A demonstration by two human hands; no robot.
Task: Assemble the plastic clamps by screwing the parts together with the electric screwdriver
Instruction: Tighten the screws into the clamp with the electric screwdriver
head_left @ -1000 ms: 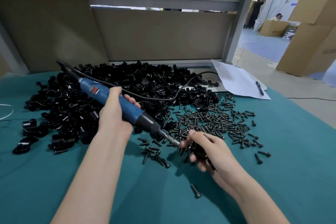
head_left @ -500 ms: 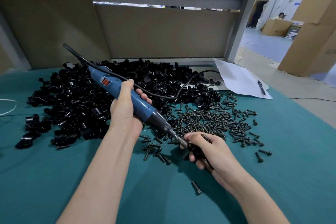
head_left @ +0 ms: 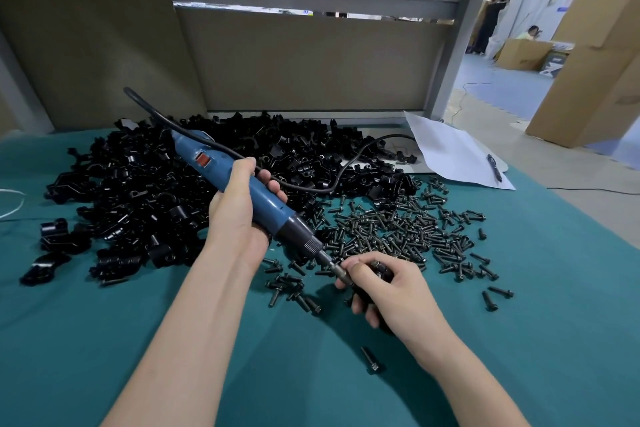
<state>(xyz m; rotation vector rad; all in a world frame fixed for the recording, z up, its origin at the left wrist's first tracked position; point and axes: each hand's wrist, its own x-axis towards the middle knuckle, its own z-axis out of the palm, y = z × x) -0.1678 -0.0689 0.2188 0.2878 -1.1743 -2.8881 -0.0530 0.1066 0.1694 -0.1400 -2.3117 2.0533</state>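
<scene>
My left hand [head_left: 239, 208] grips the blue electric screwdriver [head_left: 242, 184], which slants down to the right. Its metal bit [head_left: 332, 265] ends at the fingertips of my right hand [head_left: 388, 291]. That hand holds a black plastic clamp [head_left: 379, 269], mostly hidden inside the curled fingers. A big heap of black clamp parts [head_left: 145, 198] lies to the left and behind. Many black screws [head_left: 398, 229] are spread just beyond my right hand.
The work lies on a teal cloth table [head_left: 554, 288]. The screwdriver's black cable [head_left: 311, 186] loops over the heap. A white sheet with a pen [head_left: 493, 168] lies at the back right. One loose screw [head_left: 370, 361] sits near my right forearm. A beige partition [head_left: 311, 63] closes the back.
The screwdriver and my left hand have shifted slightly right and tilted steeper, its bit closing on the clamp. My right hand has stayed in place, still holding the clamp.
</scene>
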